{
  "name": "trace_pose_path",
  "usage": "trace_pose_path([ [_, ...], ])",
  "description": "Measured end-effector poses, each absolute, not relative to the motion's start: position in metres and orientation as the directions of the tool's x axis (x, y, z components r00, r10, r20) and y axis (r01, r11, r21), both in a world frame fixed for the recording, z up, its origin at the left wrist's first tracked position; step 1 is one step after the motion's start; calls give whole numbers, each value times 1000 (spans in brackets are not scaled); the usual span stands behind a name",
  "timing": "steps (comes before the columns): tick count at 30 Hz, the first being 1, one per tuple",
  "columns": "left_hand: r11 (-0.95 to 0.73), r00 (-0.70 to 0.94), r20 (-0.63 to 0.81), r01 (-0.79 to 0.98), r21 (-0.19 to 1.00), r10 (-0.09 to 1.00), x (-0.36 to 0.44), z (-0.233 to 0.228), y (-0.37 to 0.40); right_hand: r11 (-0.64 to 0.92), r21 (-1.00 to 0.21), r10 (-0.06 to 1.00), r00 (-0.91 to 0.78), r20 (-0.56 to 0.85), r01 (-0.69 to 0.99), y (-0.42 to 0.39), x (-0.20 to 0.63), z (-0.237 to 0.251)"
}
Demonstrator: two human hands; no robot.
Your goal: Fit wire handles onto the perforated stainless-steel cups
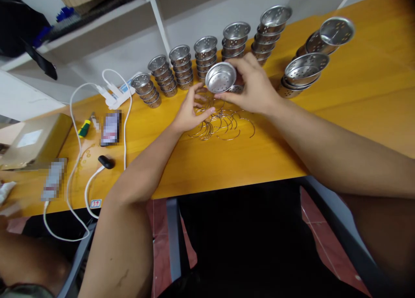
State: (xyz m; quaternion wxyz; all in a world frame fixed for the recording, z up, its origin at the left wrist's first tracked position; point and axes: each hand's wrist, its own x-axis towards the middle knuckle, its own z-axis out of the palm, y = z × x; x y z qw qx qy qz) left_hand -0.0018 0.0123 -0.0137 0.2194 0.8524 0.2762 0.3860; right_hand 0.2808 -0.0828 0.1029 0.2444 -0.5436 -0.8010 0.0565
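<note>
A small perforated metal cup (221, 77) is held above the table, tilted so that its open top faces me. My right hand (251, 84) is closed on it, with thumb and fingers at its right side. Part of another perforated surface shows just below the cup, mostly hidden by the hand. My left hand (191, 110) is open to the left of the cup, fingers and thumb apart, with nothing visible in it. Beneath both hands lies a loose pile of thin curved metal wires (223, 123) on the table.
Several stacks of similar cups (178, 67) line the back of the orange table (194, 168); more cups (306, 69) stand at right. To the left are a white power strip (121, 95) with cables, a green-and-yellow tool handle (84, 128), pixelated objects, and a cardboard box (39, 140).
</note>
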Motion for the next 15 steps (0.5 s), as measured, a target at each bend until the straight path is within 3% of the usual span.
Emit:
trace_pose_path([
  [6,-793,554,580,303,528,597,-2,-6,10,441,-521,897,-362,252,731,-80,267,93],
  [10,-770,495,595,323,550,633,0,-13,20,435,-605,885,-440,151,667,-80,280,100],
  [12,-737,446,591,327,592,672,0,-18,27,415,-600,889,-446,107,684,-79,296,106],
  [15,-707,384,594,348,616,707,-4,-23,37,403,-496,885,-465,-3,769,-74,325,109],
])
